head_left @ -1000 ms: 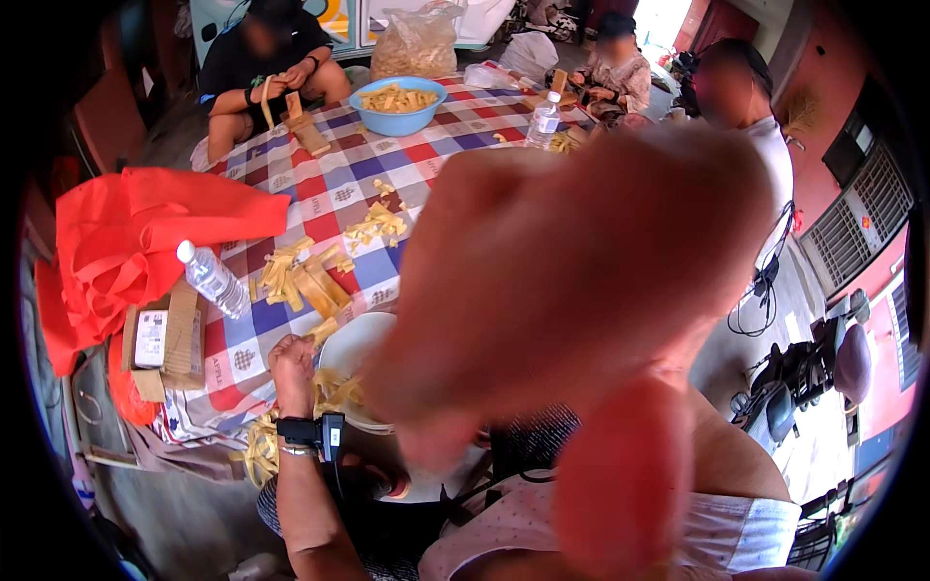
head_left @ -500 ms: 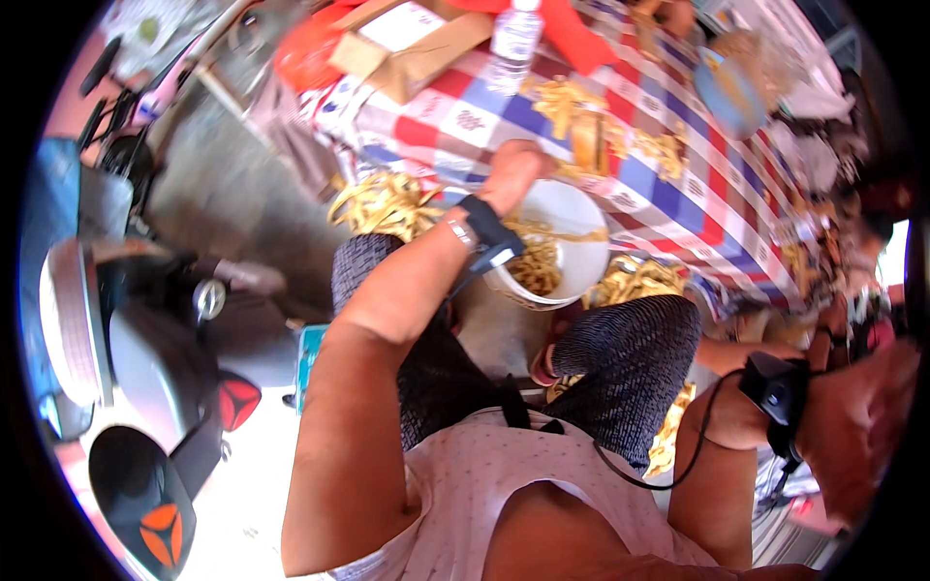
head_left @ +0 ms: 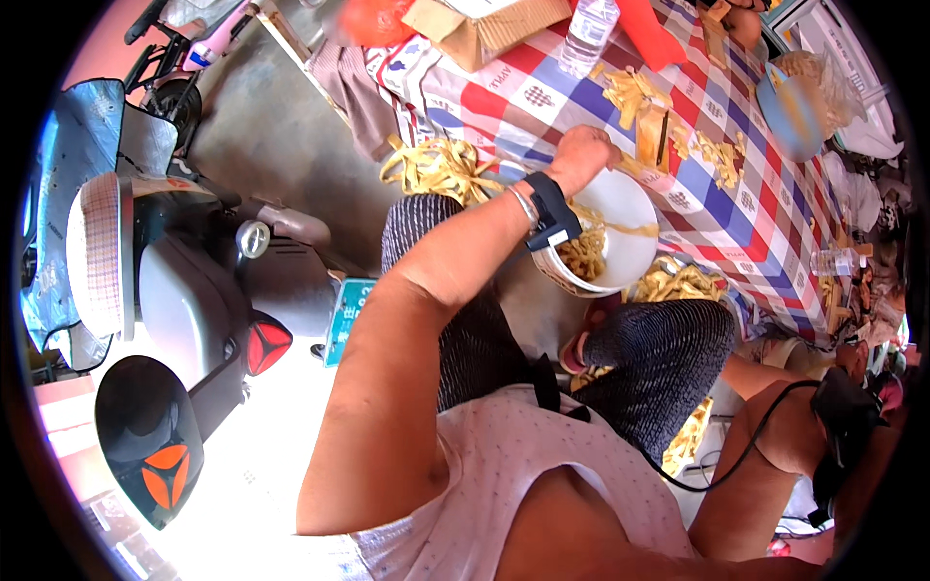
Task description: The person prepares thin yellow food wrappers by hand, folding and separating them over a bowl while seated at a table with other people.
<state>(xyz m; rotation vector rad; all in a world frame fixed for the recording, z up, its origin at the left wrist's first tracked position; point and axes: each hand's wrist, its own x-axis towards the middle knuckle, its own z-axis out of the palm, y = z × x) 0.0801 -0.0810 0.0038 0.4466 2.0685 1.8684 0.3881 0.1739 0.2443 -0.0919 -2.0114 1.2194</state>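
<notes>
My left hand [head_left: 584, 155] is over the far-left rim of a white bucket [head_left: 635, 213], close to the table's edge. Its fingers are curled; what they hold, if anything, is hidden. Inside the bucket lie short brownish pieces [head_left: 584, 257], and a pale tan strip crosses its inner wall. Long yellowish strips [head_left: 441, 169] are heaped beyond my left knee, and more strips [head_left: 678, 281] lie right of the bucket. A small tan block with a dark slit [head_left: 652, 136] stands on the table near the hand. My right hand [head_left: 865, 474] is dark at the far right rim, its fingers not readable.
A checked cloth covers the table [head_left: 712, 228]. On it are a clear bottle [head_left: 588, 37], a cardboard box [head_left: 489, 34], scattered yellowish pieces [head_left: 719, 155] and a blue container [head_left: 792, 111]. A grey scooter [head_left: 194, 281] stands at the left. Other people's hands show at the far right.
The whole view has shifted, so the table, bucket and scooter appear farther right and higher. My left hand stays at the bucket's rim. My right hand sits nearer the picture's right rim.
</notes>
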